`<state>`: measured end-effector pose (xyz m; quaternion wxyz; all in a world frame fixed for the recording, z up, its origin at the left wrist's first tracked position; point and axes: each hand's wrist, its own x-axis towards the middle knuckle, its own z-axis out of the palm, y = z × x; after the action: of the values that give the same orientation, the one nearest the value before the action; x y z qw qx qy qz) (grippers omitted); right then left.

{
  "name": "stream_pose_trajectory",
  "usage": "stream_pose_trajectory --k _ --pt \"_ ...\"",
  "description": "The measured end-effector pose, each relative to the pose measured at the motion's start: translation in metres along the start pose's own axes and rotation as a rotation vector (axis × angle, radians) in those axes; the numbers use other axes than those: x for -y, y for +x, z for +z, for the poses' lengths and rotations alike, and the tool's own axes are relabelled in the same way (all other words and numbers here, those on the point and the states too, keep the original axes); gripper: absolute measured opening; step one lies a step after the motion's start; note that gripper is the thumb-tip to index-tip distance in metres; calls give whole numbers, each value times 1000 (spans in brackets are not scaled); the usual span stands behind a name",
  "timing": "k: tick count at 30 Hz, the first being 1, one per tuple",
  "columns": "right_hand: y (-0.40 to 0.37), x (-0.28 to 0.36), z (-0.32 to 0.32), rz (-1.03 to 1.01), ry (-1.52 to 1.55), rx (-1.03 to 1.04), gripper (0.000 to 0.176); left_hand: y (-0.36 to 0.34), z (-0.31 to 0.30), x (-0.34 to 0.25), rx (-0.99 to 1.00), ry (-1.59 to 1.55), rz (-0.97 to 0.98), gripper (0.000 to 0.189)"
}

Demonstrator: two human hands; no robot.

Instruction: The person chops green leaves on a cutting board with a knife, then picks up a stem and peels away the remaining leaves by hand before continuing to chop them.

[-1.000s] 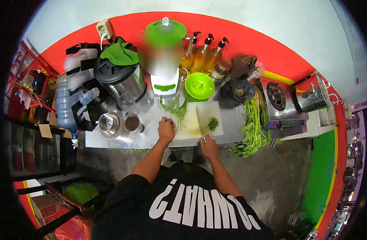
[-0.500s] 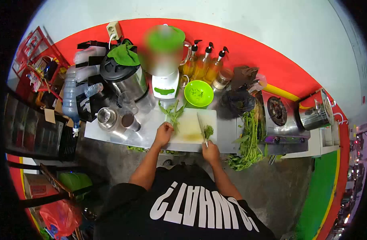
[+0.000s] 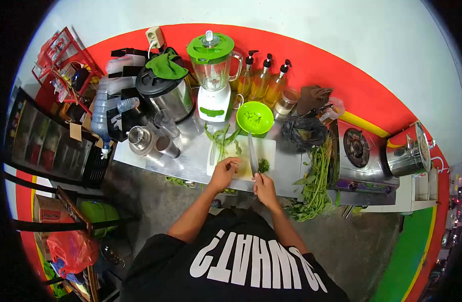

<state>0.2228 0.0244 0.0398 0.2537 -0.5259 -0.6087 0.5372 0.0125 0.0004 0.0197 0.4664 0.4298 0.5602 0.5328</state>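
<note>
My right hand [image 3: 264, 188] grips a knife [image 3: 252, 155] by its handle, with the blade pointing away from me over the white cutting board [image 3: 268, 147]. Beside the blade, on its right, sits a small pile of chopped greens [image 3: 263, 165]. My left hand [image 3: 225, 173] is at the board's near left edge, fingers loosely bent and apart, with nothing visible in them. Leafy green stems [image 3: 221, 141] lie across the board's far left part, beyond my left hand. A lime-green bowl [image 3: 267, 121] holding some cut green pieces stands just behind the board.
A blender [image 3: 215, 103], several pump bottles [image 3: 261, 83] and a jar [image 3: 286, 101] line the back. Metal cups [image 3: 166, 146] and a large steel pot [image 3: 178, 103] stand left. Right are a black plastic bag [image 3: 304, 132], a long greens bundle [image 3: 317, 181] and a gas stove [image 3: 359, 163].
My left hand has moved right, away from the leafy stems and nearer the knife. The knife remains in my right hand, its blade angled more upright. The whole view has shifted slightly.
</note>
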Motion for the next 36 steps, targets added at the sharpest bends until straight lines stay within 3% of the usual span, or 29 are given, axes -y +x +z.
stream_pose_trajectory --k 1,2,8,10,11,13,14,15,17,18,19,29,33,35,36 --pt "0 1 0 -54 7 3 37 -3 6 -10 3 18 9 30" --pt "1 2 1 -205 -180 -102 31 -6 10 -21 0 24 10 30" --pt "-14 29 -16 -254 -527 -111 27 -19 25 -64 15 306 50 48" --pt "-18 37 -20 -303 -621 -86 29 -24 29 -68 215 456 42 59" --pt "-20 37 -20 -300 -619 -92 29 -26 31 -70 221 458 44 59" --pt "-24 36 -18 -391 -704 -145 31 -30 39 -75 306 565 168 66" --pt "-26 37 -18 -367 -735 -141 32 -23 42 -44 284 483 384 65" --pt "-29 38 -18 -361 -735 -150 32 -23 44 -50 293 481 388 65" --pt "-34 39 -20 -295 -705 -139 31 -22 45 -60 432 632 115 64" --pt "-35 39 -21 -289 -707 -147 31 -21 47 -54 382 605 259 64" --pt "-37 39 -23 -272 -742 -139 31 -19 45 -49 449 650 162 69" --pt "-67 43 -38 -84 -752 -135 28 11 48 -28 438 776 67 82" --pt "-62 13 -42 -96 -648 -137 29 11 43 -33 430 537 10 86" --pt "-60 4 -40 -127 -457 -227 24 3 40 -37 280 206 -123 81" --pt "-57 0 -40 -142 -402 -247 23 2 38 -32 225 202 -169 75"
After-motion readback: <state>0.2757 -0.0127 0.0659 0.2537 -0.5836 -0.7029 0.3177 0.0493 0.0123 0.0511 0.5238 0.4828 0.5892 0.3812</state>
